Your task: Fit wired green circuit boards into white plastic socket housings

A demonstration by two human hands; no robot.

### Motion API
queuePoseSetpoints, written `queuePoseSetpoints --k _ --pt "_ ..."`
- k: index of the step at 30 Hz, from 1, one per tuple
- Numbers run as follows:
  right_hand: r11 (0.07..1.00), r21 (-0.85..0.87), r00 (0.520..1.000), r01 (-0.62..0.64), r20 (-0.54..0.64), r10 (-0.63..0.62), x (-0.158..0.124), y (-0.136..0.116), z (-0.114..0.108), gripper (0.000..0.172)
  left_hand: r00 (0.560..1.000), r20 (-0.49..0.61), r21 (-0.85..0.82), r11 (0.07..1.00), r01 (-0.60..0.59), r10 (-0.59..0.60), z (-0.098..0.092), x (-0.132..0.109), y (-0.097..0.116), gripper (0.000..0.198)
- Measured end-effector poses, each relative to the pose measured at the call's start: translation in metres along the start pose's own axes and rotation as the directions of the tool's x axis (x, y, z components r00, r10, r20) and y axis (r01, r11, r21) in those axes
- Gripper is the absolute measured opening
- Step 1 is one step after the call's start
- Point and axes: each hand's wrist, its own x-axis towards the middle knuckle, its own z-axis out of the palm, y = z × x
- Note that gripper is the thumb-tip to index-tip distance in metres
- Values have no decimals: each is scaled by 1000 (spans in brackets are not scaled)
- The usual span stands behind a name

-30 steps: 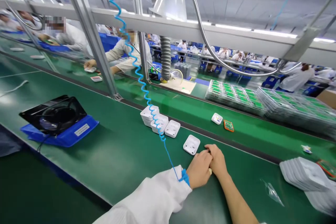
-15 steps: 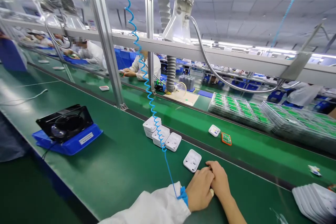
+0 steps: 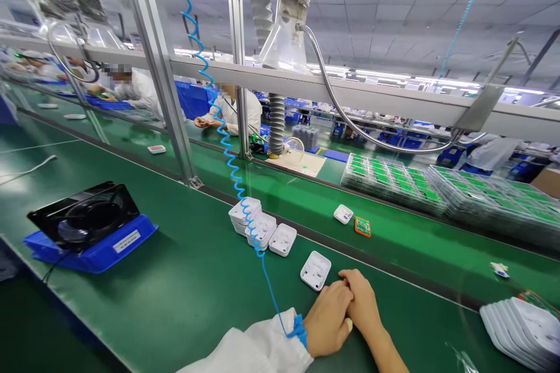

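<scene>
My left hand [image 3: 329, 322], in a white sleeve with a blue wrist strap, lies against my right hand [image 3: 364, 304] over the green bench. Its fingers are curled onto the right hand, and a pale yellowish cover sits on the thumb. The right index finger bends leftward; its other fingers are partly hidden. No object shows in either hand. Just beyond the fingertips lies a white square plastic housing [image 3: 315, 271], open side up. Farther left are another single housing [image 3: 282, 239] and two short stacks of housings [image 3: 261, 229]. A blue coiled cord [image 3: 231, 157] runs down to the wrist strap.
A black fan [image 3: 87, 215] stands on a blue bin [image 3: 98, 247] at left. Along the green belt [image 3: 301, 204] lie a white part [image 3: 343, 214] and an orange-edged circuit board [image 3: 363, 226]. Stacked white housings [image 3: 520, 332] stand at right. Clear board trays [image 3: 389, 180] and a co-worker [image 3: 245, 111] are opposite.
My hands keep the same pose beside the white housing. The parts on the belt have shifted left relative to the bench. The view has turned slightly to the right.
</scene>
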Motion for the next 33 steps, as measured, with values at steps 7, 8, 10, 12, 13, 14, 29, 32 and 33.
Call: queuePoseSetpoints --k 7,8,10,12,13,14,29,32,33 --pt "1000 -27 1000 13 -8 -13 -1 -3 -1 30 1000 12 2 1000 -8 8 -1 -1 -2 35" --pt "999 -31 1000 15 -16 -16 -2 -4 -1 30 1000 10 4 1000 -14 14 0 -1 -3 35" --pt "999 -39 999 22 -30 -23 -2 -4 -1 31 1000 7 3 1000 -26 26 1 -1 -4 36" --pt "999 -45 999 26 -33 -27 -2 -4 0 31 1000 6 3 1000 -29 29 1 -1 -5 37" --pt "999 -45 999 27 -33 -28 -2 -3 1 31 1000 6 3 1000 -29 29 1 -1 -5 37" --pt "999 -43 999 27 -33 -28 -1 -2 1 31 1000 5 1 1000 -29 29 2 -1 -6 37" --pt "999 -26 999 39 -18 -39 0 -2 -2 30 999 14 -56 997 -49 50 1 2 -8 40" --pt "999 -27 999 34 -23 -35 -1 -3 -2 30 999 7 -65 997 -50 51 0 1 -7 40" --pt "999 -28 999 31 -23 -32 -1 -3 -3 30 999 5 -66 996 -52 53 0 1 -7 40"
